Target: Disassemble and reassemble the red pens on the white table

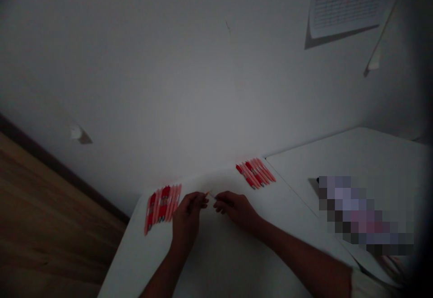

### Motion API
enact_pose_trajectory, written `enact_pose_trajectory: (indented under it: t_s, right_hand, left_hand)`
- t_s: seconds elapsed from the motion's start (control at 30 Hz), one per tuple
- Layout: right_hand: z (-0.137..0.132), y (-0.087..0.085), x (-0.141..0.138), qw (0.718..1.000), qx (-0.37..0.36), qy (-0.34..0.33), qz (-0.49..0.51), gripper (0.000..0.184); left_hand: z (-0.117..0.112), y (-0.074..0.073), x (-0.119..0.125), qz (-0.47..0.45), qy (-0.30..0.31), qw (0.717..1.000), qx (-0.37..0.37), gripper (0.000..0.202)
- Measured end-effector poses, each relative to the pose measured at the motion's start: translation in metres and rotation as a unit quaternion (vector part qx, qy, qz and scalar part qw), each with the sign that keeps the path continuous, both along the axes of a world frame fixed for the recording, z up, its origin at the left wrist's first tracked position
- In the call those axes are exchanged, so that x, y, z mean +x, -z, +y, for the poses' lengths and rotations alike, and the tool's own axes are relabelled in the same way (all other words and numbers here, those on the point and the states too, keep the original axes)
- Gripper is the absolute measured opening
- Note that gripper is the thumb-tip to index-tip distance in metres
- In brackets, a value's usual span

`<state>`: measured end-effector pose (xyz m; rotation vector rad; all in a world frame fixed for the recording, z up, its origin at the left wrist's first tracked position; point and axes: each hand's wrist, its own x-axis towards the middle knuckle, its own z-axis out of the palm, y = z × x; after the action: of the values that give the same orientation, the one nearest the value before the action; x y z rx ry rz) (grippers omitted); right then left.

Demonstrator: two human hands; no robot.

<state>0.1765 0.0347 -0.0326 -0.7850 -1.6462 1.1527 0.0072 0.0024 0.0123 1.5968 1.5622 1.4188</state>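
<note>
My left hand [188,213] is closed in a pinch over the white table, with a small orange-tipped piece [208,193] at its fingertips. Close beside it, my right hand [234,205] pinches a thin pale stick-like piece [212,195]. The two pieces meet or nearly meet between the hands; they are too small and dim to name. Left of my left hand lies a row of pink and red pens [163,205], side by side. Beyond my right hand, near the wall, is a second row of pink and red pens [256,173].
The white table [216,262] runs along a pale wall [189,86]. At right, a seam separates it from another white surface [352,153], where a blurred-out object [358,216] lies. A wooden panel [43,225] stands left; a printed sheet [347,4] hangs upper right.
</note>
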Motion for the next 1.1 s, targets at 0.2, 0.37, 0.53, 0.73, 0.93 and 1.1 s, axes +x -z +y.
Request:
enact_pose_trajectory:
  t_s: [0.2, 0.37, 0.53, 0.73, 0.93, 1.1]
  right_hand:
    - [0.002, -0.002, -0.001, 0.995, -0.032, 0.035, 0.087, 0.019]
    - [0.001, -0.004, -0.001, 0.992, -0.037, 0.03, 0.116, 0.02]
    - [0.002, -0.003, 0.0, 0.995, -0.018, 0.042, 0.093, 0.02]
    - [0.002, -0.003, 0.0, 0.996, -0.016, 0.059, 0.066, 0.021]
    - [0.002, -0.002, -0.001, 0.996, -0.017, 0.054, 0.066, 0.018]
    - [0.002, 0.0, -0.001, 0.997, -0.016, 0.057, 0.053, 0.018]
  left_hand:
    - [0.007, 0.001, -0.01, -0.04, -0.131, 0.989, 0.063, 0.032]
    - [0.013, 0.007, -0.017, 0.03, -0.135, 0.989, 0.05, 0.031]
    - [0.014, 0.015, -0.019, 0.187, -0.112, 0.976, 0.031, 0.03]
    - [0.016, 0.023, -0.019, 0.377, -0.068, 0.918, 0.1, 0.027]
    - [0.016, 0.027, -0.014, 0.445, -0.068, 0.891, 0.06, 0.031]
    - [0.018, 0.031, -0.014, 0.461, -0.075, 0.884, 0.022, 0.033]
